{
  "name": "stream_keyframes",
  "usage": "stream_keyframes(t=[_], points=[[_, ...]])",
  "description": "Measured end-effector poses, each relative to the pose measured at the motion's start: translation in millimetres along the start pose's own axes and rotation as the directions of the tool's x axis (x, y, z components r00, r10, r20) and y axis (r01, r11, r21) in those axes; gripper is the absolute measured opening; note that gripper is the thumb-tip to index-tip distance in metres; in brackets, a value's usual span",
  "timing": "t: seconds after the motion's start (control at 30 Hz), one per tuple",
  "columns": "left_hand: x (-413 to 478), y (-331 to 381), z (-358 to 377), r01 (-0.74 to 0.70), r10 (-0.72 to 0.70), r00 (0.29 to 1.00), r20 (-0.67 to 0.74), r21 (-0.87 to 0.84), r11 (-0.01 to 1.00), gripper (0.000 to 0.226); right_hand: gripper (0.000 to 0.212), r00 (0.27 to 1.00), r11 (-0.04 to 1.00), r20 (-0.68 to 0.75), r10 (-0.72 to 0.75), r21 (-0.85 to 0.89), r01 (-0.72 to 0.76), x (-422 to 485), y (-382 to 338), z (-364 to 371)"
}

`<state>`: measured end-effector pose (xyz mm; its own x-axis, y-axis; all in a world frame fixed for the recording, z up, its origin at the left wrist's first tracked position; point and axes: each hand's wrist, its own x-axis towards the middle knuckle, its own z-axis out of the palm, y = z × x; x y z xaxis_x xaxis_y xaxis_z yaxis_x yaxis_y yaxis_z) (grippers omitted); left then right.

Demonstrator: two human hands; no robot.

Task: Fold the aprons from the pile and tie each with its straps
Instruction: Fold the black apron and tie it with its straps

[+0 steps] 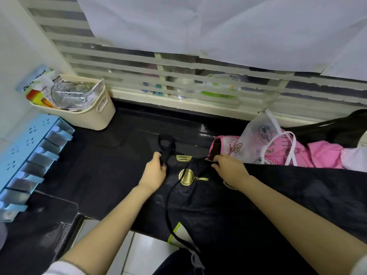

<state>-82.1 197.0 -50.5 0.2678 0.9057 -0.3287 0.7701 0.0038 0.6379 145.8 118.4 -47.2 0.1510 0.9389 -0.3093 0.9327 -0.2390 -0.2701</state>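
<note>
Reaching forward, both hands (154, 171) (228, 165) (fingers pinched) on black apron (218, 205)

You have a black cloth apron (228, 205) with shiny gold print, lying on a glossy dark counter (123, 124); at ten o'clock, a smooth cream plastic basket (99, 114).

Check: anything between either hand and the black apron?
Nothing visible. The left hand pinches the neck strap and the right hand grips the top edge of the black apron. The pink apron pile lies behind the right hand.
</note>
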Motion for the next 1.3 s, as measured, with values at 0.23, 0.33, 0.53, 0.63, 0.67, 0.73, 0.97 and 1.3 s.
stream_keyframes(t=[0.23, 0.33, 0.53, 0.63, 0.67, 0.73, 0.97, 1.3], points=[[-25.8, -53.9, -23.6, 0.262, -0.295, 0.947, -0.124, -0.229, 0.937, 0.016, 0.024, 0.998, 0.988, -0.009, 0.067, -0.14, -0.067, -1.9, 1.5, -3.1], [-36.6, -78.5, -28.4, 0.385, -0.419, 0.9, -0.123, -0.226, 0.895, 0.024, 0.032, 0.998, 0.975, 0.002, 0.059, -0.215, -0.057, -1.1, -9.1, -1.3], [-46.1, -74.3, -38.4, 0.25, -0.172, 0.944, -0.282, 0.27, 0.93, 0.061, 0.043, 0.996, 0.972, -0.029, -0.085, -0.222, 0.076, 9.6, -40.0, 0.2], [-39.4, -55.6, -40.4, -0.06, 0.202, 0.929, -0.31, 0.412, 0.909, 0.055, 0.036, 0.99, 0.952, -0.032, -0.138, -0.28, 0.124, 13.0, -51.8, 2.8], [-34.7, -48.4, -40.6, -0.136, 0.264, 0.924, -0.275, 0.411, 0.901, 0.055, 0.04, 0.987, 0.943, -0.031, -0.156, -0.302, 0.139, 13.0, -54.4, 3.1], [-23.9, -35.1, -37.8, -0.207, 0.291, 0.944, -0.157, 0.404, 0.891, 0.056, 0.044, 0.981, 0.934, -0.016, -0.191, -0.309, 0.177, 11.3, -57.8, 4.3], [4.2, -25.8, -21.4, -0.171, 0.17, 0.985, 0.041, 0.42, 0.891, 0.04, 0.027, 0.963, 0.952, 0.056, -0.263, -0.147, 0.268, -12.1, -63.0, 10.2], [11.2, -18.2, -18.7, -0.171, 0.15, 0.985, 0.082, 0.516, 0.84, 0.041, 0.026, 0.906, 0.897, 0.119, -0.406, -0.135, 0.42, -33.3, -47.1, -11.5]])
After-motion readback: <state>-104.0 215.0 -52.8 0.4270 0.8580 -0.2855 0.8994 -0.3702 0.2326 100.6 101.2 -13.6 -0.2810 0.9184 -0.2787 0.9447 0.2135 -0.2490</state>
